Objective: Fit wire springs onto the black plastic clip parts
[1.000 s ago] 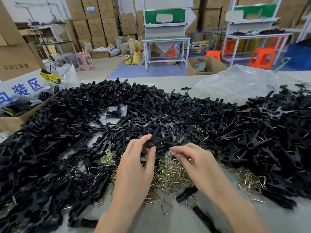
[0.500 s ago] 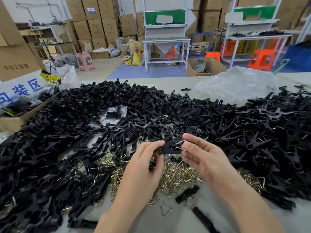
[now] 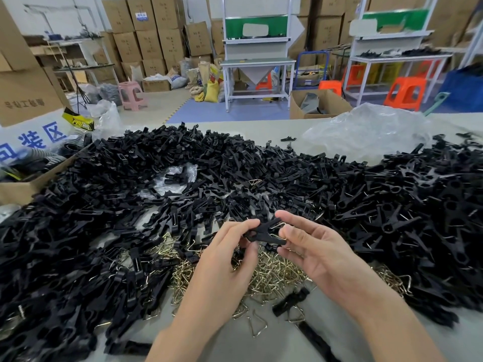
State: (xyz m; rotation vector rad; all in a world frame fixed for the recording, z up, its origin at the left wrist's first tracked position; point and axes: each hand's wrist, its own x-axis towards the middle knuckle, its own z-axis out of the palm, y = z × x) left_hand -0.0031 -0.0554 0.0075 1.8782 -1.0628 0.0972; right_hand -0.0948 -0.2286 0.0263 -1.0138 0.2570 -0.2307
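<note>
Both hands meet above a heap of brass-coloured wire springs (image 3: 271, 275) on the grey table. My left hand (image 3: 222, 270) pinches a black plastic clip (image 3: 264, 232) between thumb and fingers. My right hand (image 3: 313, 252) holds the clip's right end, where a wire spring (image 3: 277, 227) sits on it. Black clip parts (image 3: 162, 205) lie piled across the table to the left and behind the hands, and another black pile (image 3: 418, 218) spreads out on the right.
A cardboard box (image 3: 15, 189) stands at the table's left edge. A crumpled clear plastic bag (image 3: 366, 131) lies at the back right. Loose springs and a black clip (image 3: 290, 300) lie on the bare table (image 3: 274, 343) near me. Workbenches, stools and stacked cartons stand beyond.
My right hand left the spring heap and rose to meet the left hand. Both hands now hold the clip with a spring on it, lifted slightly nearer to me.
</note>
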